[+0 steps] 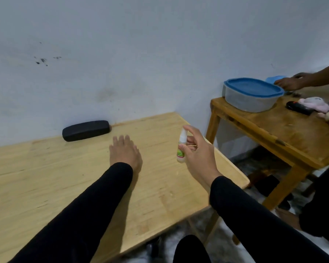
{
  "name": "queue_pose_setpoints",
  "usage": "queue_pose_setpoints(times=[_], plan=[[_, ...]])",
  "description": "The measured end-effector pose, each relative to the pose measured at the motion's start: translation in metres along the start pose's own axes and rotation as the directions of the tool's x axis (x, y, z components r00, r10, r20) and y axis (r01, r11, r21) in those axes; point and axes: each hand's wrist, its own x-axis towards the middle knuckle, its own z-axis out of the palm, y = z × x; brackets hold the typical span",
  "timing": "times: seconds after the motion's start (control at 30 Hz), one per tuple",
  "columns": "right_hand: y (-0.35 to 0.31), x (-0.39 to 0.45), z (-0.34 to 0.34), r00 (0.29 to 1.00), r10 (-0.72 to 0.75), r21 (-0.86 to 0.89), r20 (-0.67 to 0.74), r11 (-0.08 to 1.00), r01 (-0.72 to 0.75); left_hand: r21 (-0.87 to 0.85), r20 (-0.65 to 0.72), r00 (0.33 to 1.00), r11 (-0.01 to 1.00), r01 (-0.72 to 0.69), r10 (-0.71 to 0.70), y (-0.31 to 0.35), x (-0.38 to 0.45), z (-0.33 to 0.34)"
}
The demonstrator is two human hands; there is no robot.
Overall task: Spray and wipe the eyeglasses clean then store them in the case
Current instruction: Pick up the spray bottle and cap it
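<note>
Spray bottle [181,147] pinched in R hand [198,154] fingers; L hand [124,151] flat, fingers together.

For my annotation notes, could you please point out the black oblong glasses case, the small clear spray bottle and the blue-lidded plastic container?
black oblong glasses case [86,130], head view, top of shell.
small clear spray bottle [180,153], head view, green label.
blue-lidded plastic container [253,87], head view, lid centre.
</note>
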Motion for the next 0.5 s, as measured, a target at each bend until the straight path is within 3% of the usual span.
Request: queue_pose_setpoints(times=[0.2,0.5], plan=[[-0.009,0.029,0.053,0.997,-0.034,0.024,0.072,0.999,0.033,0.020,0.070,0.982,0.985,0.173,-0.174,-0.059,0.012,-0.002],[-0.015,0.092,0.138,0.981,-0.075,0.001,0.176,0.997,0.076,0.048,0.044,0.975,0.975,0.215,-0.218,-0.066,0.017,0.012]])
